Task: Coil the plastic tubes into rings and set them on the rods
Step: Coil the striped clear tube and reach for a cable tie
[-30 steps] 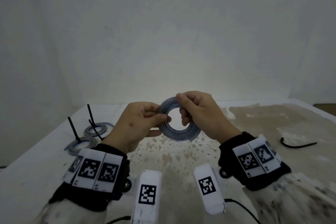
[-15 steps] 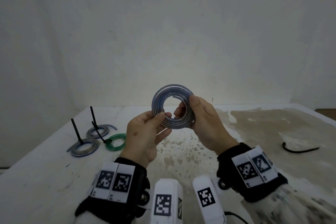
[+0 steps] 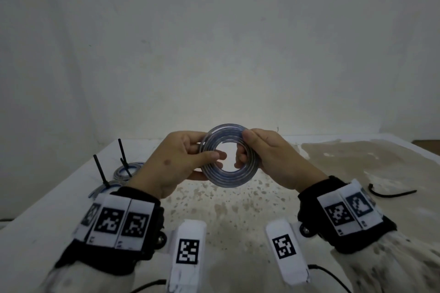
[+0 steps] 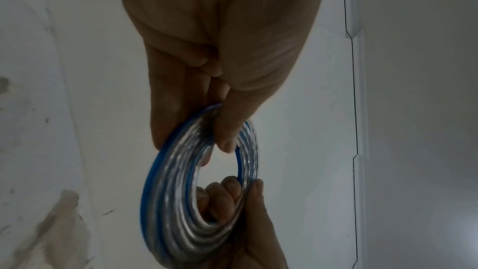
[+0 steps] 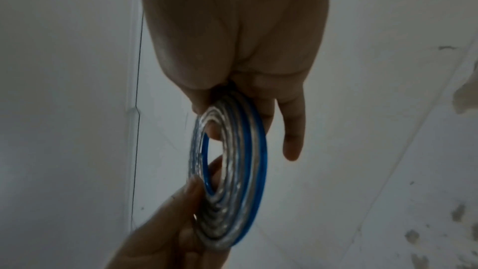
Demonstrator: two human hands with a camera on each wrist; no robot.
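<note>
A coil (image 3: 229, 157) of clear tube with a blue stripe is held upright in the air above a pale, stained table (image 3: 238, 211), in front of a plain white wall (image 3: 214, 54). The coil is wound flat into a ring of several turns with an open centre, and it is gripped on opposite sides by two bare hands. The coil's left edge is pinched by the left hand (image 3: 176, 164), with the thumb laid across the near face and the fingers curled behind. The coil's right edge is pinched by the right hand (image 3: 273, 159) in the same way, thumb on the near upper rim and curled fingertips seen through the central hole. In the left wrist view the coil (image 4: 196, 189) is seen edge-on and clamped between the thumb and fingers (image 4: 227, 136), with the other hand's fingers folded round the far side. In the right wrist view the coil (image 5: 230, 177) is seen held likewise, with one finger (image 5: 292, 140) stretched out straight beside the coil's outer blue turn. Left of the coil, well apart from it on the table, thin black rods (image 3: 101, 170) are seen standing, with other coiled tubes (image 3: 126, 171) lying round their bases. Right of the coil, far off on the table, a short black cable (image 3: 390, 191) is seen lying. Black wristbands with square printed markers are worn on both wrists.
</note>
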